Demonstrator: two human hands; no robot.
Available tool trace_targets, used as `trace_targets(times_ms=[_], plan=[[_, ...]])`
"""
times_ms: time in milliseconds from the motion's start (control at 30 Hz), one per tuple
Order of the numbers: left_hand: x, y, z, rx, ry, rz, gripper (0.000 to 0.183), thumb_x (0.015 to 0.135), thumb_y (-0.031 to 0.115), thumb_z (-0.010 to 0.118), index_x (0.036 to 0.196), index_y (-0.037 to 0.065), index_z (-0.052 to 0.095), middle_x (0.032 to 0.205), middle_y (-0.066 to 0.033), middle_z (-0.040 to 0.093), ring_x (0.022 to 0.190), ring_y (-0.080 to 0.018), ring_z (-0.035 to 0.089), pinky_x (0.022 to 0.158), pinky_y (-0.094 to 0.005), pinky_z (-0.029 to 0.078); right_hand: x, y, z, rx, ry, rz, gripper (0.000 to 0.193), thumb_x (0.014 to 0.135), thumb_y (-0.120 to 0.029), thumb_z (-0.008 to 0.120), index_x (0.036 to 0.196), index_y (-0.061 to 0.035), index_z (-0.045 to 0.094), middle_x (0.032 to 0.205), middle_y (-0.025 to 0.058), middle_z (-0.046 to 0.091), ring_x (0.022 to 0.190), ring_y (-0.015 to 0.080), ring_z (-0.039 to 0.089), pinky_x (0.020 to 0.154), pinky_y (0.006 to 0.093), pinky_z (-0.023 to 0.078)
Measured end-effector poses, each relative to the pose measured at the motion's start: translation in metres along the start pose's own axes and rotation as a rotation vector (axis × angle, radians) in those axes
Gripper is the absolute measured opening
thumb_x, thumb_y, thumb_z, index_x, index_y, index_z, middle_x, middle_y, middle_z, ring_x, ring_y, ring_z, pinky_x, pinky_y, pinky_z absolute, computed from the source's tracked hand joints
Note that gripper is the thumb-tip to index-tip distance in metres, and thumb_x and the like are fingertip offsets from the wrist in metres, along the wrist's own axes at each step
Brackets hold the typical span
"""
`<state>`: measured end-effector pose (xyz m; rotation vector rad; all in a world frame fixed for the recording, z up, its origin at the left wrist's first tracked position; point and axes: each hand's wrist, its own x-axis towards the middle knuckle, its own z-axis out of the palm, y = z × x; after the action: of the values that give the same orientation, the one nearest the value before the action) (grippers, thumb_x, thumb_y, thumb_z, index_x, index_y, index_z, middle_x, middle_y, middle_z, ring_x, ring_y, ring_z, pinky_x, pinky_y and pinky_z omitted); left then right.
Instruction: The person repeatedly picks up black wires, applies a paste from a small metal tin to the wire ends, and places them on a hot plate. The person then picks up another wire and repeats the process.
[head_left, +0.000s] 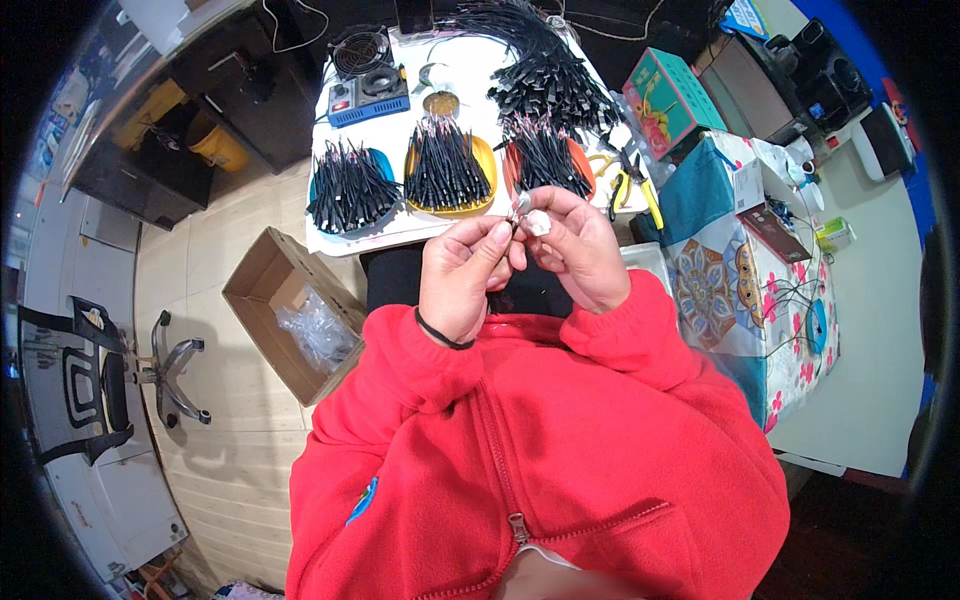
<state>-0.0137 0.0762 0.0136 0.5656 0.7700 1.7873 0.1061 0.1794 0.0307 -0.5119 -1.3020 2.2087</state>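
Observation:
My left hand (462, 275) and my right hand (582, 255) meet in front of my chest, both closed in a pinch. Between the fingertips is a thin cable end (516, 218), mostly covered by the fingers. Something white (538, 222) wraps the tip of my right thumb. Just beyond the hands, black cables with thin reddish wire ends lie bundled in a blue tray (386, 160), a yellow tray (488, 170) and an orange tray (582, 165) on the white table (340, 240).
A blue soldering station (370, 108) and a small fan (360, 52) stand at the back left. More black cables (550, 85) pile at the back. Yellow-handled pliers (622, 190) lie on the right. An open cardboard box (262, 290) holds clear plastic.

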Motion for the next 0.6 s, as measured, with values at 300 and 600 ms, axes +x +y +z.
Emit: trace_targets(times_ms=[300,600], plan=[[0.005,0.004,-0.009,0.095,-0.120,-0.104,0.021,0.097,0.012,0.051,0.105,-0.005,0.062,0.073,-0.0061,0.060,0.053,-0.0045,0.039,0.050,-0.0177,0.031,0.009,-0.002,-0.018,0.117,-0.208,0.095,0.017,0.092,-0.014,0.062,0.104,-0.0030,0.056,0.084,0.0027,0.063,0.066,0.0085,0.058,0.051,0.0152,0.035],[0.015,0.011,-0.020,0.182,-0.183,-0.175,0.019,0.094,0.010,0.056,0.103,-0.005,0.064,0.073,-0.0040,0.061,0.058,-0.0043,0.046,0.052,-0.0166,0.034,0.018,0.008,-0.034,0.479,-0.365,0.321,0.032,0.094,-0.010,0.055,0.125,-0.0055,0.046,0.101,0.0047,0.060,0.081,0.0119,0.059,0.056,0.0211,0.040]])
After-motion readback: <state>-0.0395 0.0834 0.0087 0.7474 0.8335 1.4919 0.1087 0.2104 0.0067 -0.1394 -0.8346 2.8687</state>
